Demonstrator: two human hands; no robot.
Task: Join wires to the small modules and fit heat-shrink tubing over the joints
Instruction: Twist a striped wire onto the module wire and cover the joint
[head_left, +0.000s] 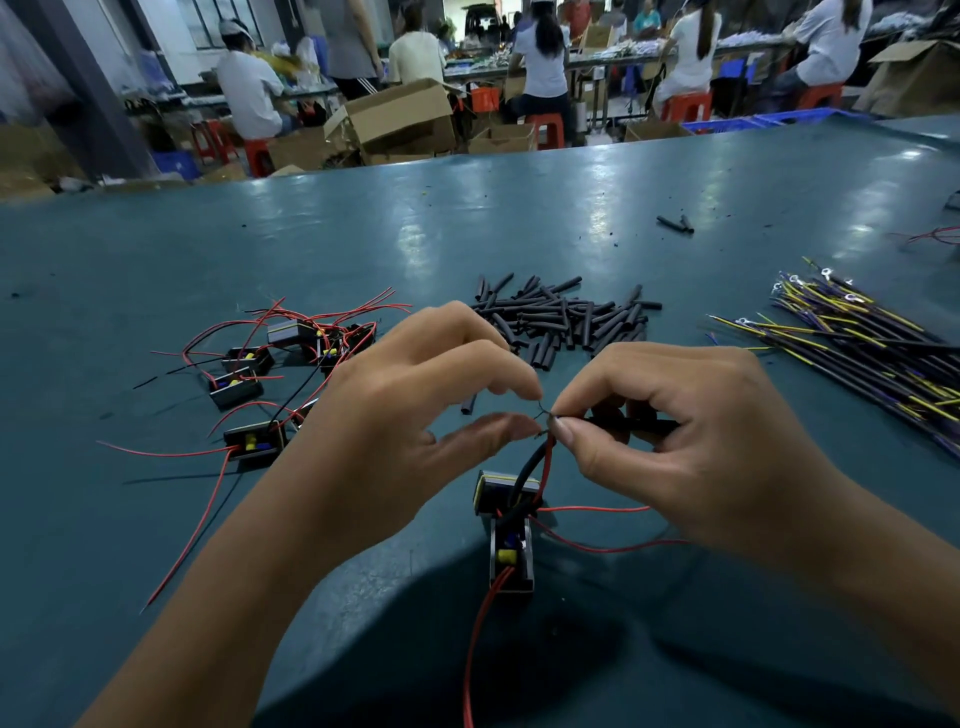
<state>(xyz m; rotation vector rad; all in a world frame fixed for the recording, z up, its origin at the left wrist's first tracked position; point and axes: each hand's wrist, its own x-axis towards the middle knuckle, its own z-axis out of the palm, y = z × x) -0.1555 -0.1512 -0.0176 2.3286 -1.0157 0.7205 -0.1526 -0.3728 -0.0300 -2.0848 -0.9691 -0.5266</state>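
Note:
A small black module (508, 535) with yellow and blue parts inside hangs below my hands on its red and black leads (540, 460). My left hand (410, 410) pinches thin bare wire ends between thumb and forefinger. My right hand (691, 441) pinches the same joint from the right and grips a black sleeved wire (644, 426) that runs back through its fingers. The two fingertip pairs almost touch over the green table (519, 218). One loose heat-shrink piece (468, 404) lies just behind my left fingers.
A heap of black heat-shrink pieces (563, 319) lies behind my hands. Several modules with red leads (270, 374) are scattered at the left. A bundle of black and yellow wires with ring terminals (862, 348) lies at the right. People work at benches beyond the table.

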